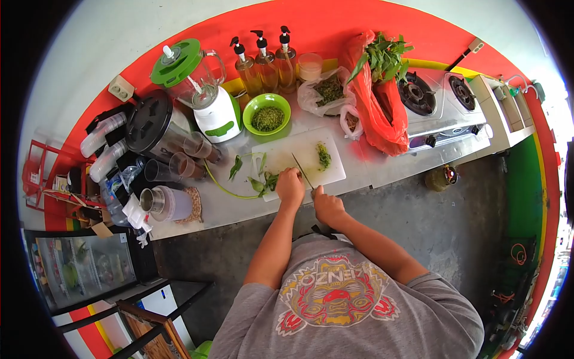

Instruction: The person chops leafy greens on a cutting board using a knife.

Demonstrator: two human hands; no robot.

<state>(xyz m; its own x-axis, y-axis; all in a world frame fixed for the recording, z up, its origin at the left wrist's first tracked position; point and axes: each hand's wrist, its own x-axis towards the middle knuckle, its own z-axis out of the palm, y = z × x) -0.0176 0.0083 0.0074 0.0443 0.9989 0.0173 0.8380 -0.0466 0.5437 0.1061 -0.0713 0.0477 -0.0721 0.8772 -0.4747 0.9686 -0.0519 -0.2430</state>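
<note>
My right hand point(328, 207) is wrapped round the handle of a kitchen knife point(303, 172), its blade pointing away over the white cutting board point(335, 152). Close by on the left, my left hand point(290, 186) is closed on a bunch of green leaves point(271, 180) lying on the board. A long green stem point(230, 193) trails leftward from the leaves, off the board. To the right of the blade is a small pile of chopped greens point(323, 156). Beyond the board, a green bowl point(286, 124) contains finely chopped greens.
A blender point(215, 116) and pump bottles point(264, 67) stand at the back. A red plastic bag point(382, 128) with leafy greens sits right of the board, beside a gas stove point(445, 134). Cups point(182, 165) and a purple-tinted jar point(176, 202) are at left.
</note>
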